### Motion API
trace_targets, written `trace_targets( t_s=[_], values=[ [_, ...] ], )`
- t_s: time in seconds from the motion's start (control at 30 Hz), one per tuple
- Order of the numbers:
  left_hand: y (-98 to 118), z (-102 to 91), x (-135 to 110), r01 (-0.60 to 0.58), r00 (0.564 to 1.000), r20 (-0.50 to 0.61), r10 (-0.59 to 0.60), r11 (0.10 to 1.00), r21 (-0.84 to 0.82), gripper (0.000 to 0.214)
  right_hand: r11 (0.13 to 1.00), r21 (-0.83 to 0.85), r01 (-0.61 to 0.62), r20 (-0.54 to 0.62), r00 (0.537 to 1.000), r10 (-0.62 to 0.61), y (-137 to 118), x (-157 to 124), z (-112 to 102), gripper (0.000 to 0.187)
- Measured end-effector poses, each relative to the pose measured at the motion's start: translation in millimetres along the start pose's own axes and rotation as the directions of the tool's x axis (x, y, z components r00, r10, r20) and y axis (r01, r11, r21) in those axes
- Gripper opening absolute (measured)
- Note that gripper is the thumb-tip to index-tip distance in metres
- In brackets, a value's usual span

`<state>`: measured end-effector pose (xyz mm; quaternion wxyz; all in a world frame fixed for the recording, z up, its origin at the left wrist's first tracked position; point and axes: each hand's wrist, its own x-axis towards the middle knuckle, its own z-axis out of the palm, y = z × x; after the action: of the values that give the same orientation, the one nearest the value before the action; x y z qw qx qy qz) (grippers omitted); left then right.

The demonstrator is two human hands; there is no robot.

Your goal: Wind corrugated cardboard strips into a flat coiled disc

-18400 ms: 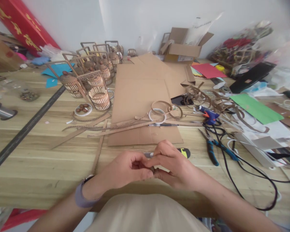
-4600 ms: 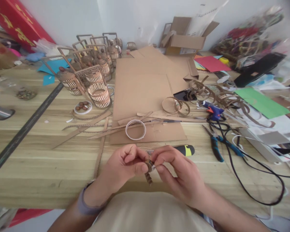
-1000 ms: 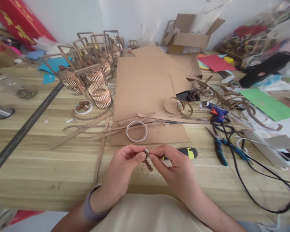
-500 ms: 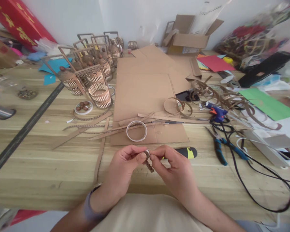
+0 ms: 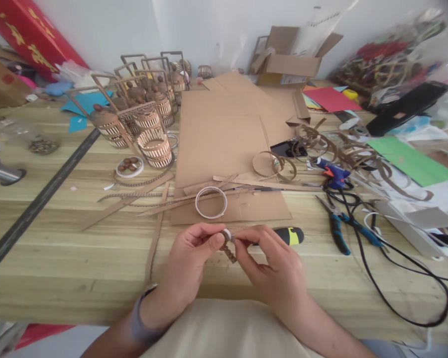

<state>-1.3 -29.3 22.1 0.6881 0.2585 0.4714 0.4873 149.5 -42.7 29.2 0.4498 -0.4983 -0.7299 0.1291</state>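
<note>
Between the thumb and fingers of my left hand (image 5: 190,258) is a small coiled strip of corrugated cardboard (image 5: 229,252), with a short ridged tail hanging down and a whitish patch at its top. My right hand (image 5: 271,253) is closed in a pinch just right of the coil. Something small and pale seems to show at its fingertips, too small to name. Just beyond my hands a pale cardboard ring (image 5: 211,217) lies on a cardboard sheet (image 5: 224,144). Behind my right hand lies a black and yellow tool handle (image 5: 291,235), partly hidden.
Cardboard strips (image 5: 159,233) lie left of centre. Small lidded baskets with handles (image 5: 155,149) stand at back left, by a dish of brown beads (image 5: 130,166). On the right are a blue glue gun (image 5: 335,174), pliers (image 5: 339,231), a looping black cable (image 5: 368,278) and curled strips (image 5: 317,141).
My right fingertips have drawn slightly to the right, away from the coil, and more of its pale top shows. My left hand keeps its hold, almost unmoved.
</note>
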Motion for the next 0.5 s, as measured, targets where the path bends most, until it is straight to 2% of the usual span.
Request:
trace_targets(
  t_s=[0.5],
  values=[
    [-3.8, 1.1, -2.0, -0.161, 0.987, 0.015, 0.161, 0.979, 0.124, 0.011, 0.991, -0.121, 0.054, 0.015, 0.999, -0.052, 0.4, 2.1, 3.2, 0.017]
  ],
)
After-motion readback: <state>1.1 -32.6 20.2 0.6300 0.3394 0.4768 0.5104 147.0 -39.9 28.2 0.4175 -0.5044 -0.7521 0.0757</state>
